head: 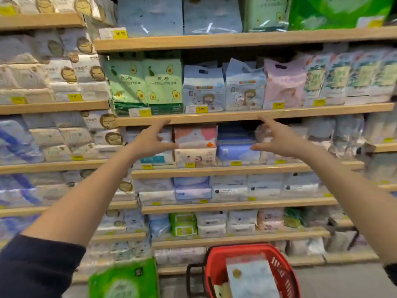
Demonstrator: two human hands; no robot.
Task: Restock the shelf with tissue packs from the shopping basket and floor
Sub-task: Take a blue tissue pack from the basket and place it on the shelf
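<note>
Left hand (150, 140) was up at the shelf, fingers spread and straight, thumb low, gripping nothing. Right hand (277, 138) mirrored it: open, fingers splayed, empty. Both palms faced each other across a gap.

In that gap, on the shelf board (214, 172): a pink pack (195, 135) stacked on a cream pack (194, 157), and just right of them a blue pack (235, 150) with darker blue ones above it. The left thumb tip sat at the pink pack's left edge and the right thumb overlapped the blue pack's right end. Can't tell if either actually touched.

Left index tip was up near the edge of the upper board (214, 118). Yellow price tags (201, 109) ran along the board fronts.

Left forearm was bare down to a dark sleeve (38, 267).

Further out, low in view: red basket (281, 269) on the floor below the right arm, a pale tissue pack (251, 276) standing in it. Left of the basket, a green pack (126, 280), blurred, down at floor level by the bottom shelf.
</note>
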